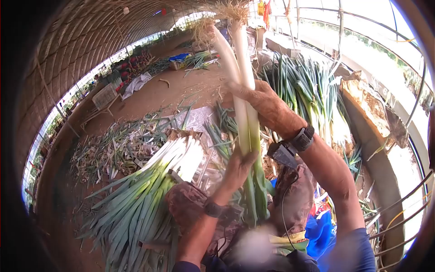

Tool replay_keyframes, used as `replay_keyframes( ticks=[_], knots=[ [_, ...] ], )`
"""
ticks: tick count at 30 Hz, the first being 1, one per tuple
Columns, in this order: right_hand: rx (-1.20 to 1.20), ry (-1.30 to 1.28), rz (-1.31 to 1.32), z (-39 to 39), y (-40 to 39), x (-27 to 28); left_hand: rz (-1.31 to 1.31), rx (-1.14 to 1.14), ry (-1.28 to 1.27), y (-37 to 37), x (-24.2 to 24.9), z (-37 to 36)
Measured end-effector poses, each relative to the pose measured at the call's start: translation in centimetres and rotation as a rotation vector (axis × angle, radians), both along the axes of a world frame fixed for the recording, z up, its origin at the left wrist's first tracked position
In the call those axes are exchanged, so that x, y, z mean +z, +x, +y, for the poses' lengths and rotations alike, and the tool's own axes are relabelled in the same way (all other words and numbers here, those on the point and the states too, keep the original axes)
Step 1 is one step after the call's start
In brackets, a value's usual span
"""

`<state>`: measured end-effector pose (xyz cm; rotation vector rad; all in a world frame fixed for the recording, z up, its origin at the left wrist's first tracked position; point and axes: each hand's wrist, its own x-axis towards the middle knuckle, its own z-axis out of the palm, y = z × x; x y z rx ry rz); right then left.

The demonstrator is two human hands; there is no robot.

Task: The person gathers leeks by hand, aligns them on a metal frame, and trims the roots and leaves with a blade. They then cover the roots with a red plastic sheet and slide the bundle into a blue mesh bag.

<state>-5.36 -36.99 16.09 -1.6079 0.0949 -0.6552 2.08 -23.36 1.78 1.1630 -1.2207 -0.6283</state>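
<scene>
Two long leeks (243, 59) stand upright in front of me, roots at the top and green leaves hanging down. My right hand (260, 103) is wrapped round their white stalks. Lower down, my left hand (241, 164) grips the same leeks where white turns to green. To the left lies a pile of leeks (136, 199), their white ends pointing up and right. Another bundle of leeks (308, 86), with dark green tops, lies at the right, beyond my right forearm.
Leaf scraps (120, 145) cover the ground at the left. A low concrete wall (376, 167) runs along the right side. Blue plastic (319, 233) lies beside my knee. Further back are a small stool (105, 97) and a pale cloth (137, 85).
</scene>
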Motion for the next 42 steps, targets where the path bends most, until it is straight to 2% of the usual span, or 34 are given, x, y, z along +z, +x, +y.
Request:
replay_keyframes(
  ticks=[1, 5, 6, 9, 11, 12, 13, 15, 17, 19, 21, 22, 23, 25, 27, 29, 30, 31, 33, 35, 36, 37, 39, 42],
  knots=[
    [0.008, 0.019, -0.05, 0.6, 0.1, 0.1, 0.009, 0.01, 0.008, -0.9, -0.4, -0.3],
    [-0.278, -0.079, -0.059, 2.8, -0.7, 1.8, -0.443, 0.639, -0.133, -5.0, -3.0, -0.7],
    [-0.284, -0.102, -0.098, 2.8, -0.8, 2.0, -0.519, 0.751, -0.103, -5.5, -3.0, -0.8],
    [-0.289, -0.167, -0.21, 3.8, -1.7, 3.6, -0.152, 0.665, 0.009, -4.0, -1.2, -2.2],
    [-0.082, -0.135, -0.353, 0.3, -3.3, 5.2, -0.375, 0.714, -0.336, -2.2, 0.9, -3.3],
    [-0.431, -0.397, -0.375, 5.2, -3.3, 6.9, -0.402, 0.736, -0.434, -1.3, 2.6, -3.6],
    [-0.781, -0.657, -0.383, 10.1, -3.0, 8.0, -0.441, 0.762, -0.381, -0.7, 4.8, -3.2],
    [-0.686, -0.702, -0.589, 11.0, -3.9, 9.1, -0.544, 0.778, -0.557, 1.7, 8.7, -3.0],
    [-0.573, -0.695, -0.696, 11.3, -4.0, 9.7, -0.819, 0.84, -0.628, 4.2, 14.0, -0.7],
    [-0.45, -0.639, -0.745, 11.7, -3.3, 9.5, -1.174, 0.971, -0.432, 6.2, 18.8, 4.0],
    [-0.3, -0.539, -0.756, 12.0, -1.4, 9.5, -0.931, 0.641, -0.828, 9.4, 23.6, 5.6],
    [-0.221, -0.479, -0.75, 11.8, -0.3, 10.0, -1.17, 0.786, -0.696, 9.3, 25.1, 8.6],
    [-0.137, -0.405, -0.726, 11.5, 1.1, 10.3, -1.401, 0.779, -0.73, 11.4, 26.3, 11.5],
    [0.011, -0.228, -0.623, 10.6, 4.6, 11.0, -1.77, 1.714, 0.084, 12.2, 28.1, 19.3],
    [0.146, 0.046, -0.422, 9.2, 9.0, 10.4, -2.044, 1.47, 0.103, 14.3, 28.5, 25.4],
    [0.477, -0.036, -0.411, 0.6, 17.4, 1.7, -2.06, 1.478, 0.409, 15.3, 28.1, 31.2],
    [0.401, 0.0, -0.2, -0.2, 18.9, -1.7, -2.052, 1.546, 0.629, 16.6, 27.4, 34.3],
    [0.323, 0.03, 0.013, -0.5, 20.0, -4.8, -2.029, 1.604, 0.852, 17.6, 26.3, 36.7],
    [0.338, -0.033, 0.257, -1.5, 22.3, -11.5, -1.939, 1.457, 1.073, 18.5, 23.7, 38.0],
    [0.475, 0.052, 0.233, -3.1, 25.0, -21.4, -1.712, 1.401, 1.37, 20.5, 19.9, 37.9],
    [0.472, 0.009, 0.264, -2.6, 26.1, -25.0, -1.639, 1.341, 1.423, 22.1, 17.5, 37.5],
    [0.47, -0.034, 0.295, -1.8, 26.8, -27.1, -1.567, 1.28, 1.474, 23.8, 15.0, 36.9],
    [0.351, -0.246, 0.493, 1.4, 27.7, -26.9, -1.392, 1.144, 1.47, 26.8, 10.5, 34.2],
    [0.258, -0.545, 0.371, 3.1, 29.8, -27.4, -1.277, 0.948, 1.41, 31.0, 5.3, 29.1]
  ],
)
